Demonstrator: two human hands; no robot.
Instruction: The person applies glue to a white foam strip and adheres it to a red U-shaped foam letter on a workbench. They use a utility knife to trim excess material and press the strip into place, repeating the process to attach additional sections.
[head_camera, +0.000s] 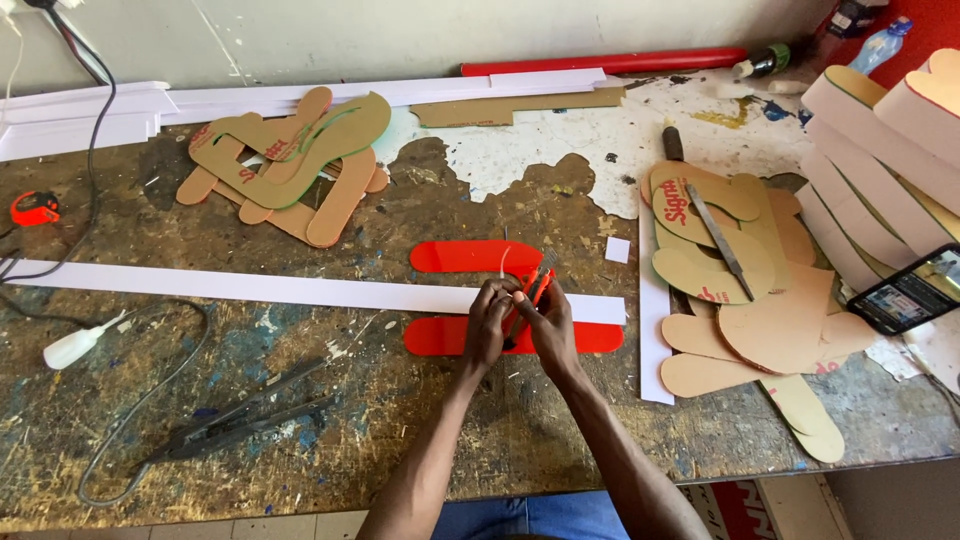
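Note:
My left hand (487, 325) and my right hand (545, 325) meet at the middle of the worn bench, both closed around a red utility knife (537, 283) whose blade end points up and away. Under the hands lies a long white strip (280, 290) running across the bench. A red sole-shaped piece (470, 256) lies just beyond the strip and a second red piece (600, 338) lies just below it, partly hidden by my hands.
A heap of brown cardboard sole patterns (285, 160) lies at the back left. More patterns (740, 300) with a long file (718, 238) lie at the right. Stacked white foam soles (880, 150), a phone (912, 290), shears (240, 415), glue bottle (75, 345), red tape measure (35, 208).

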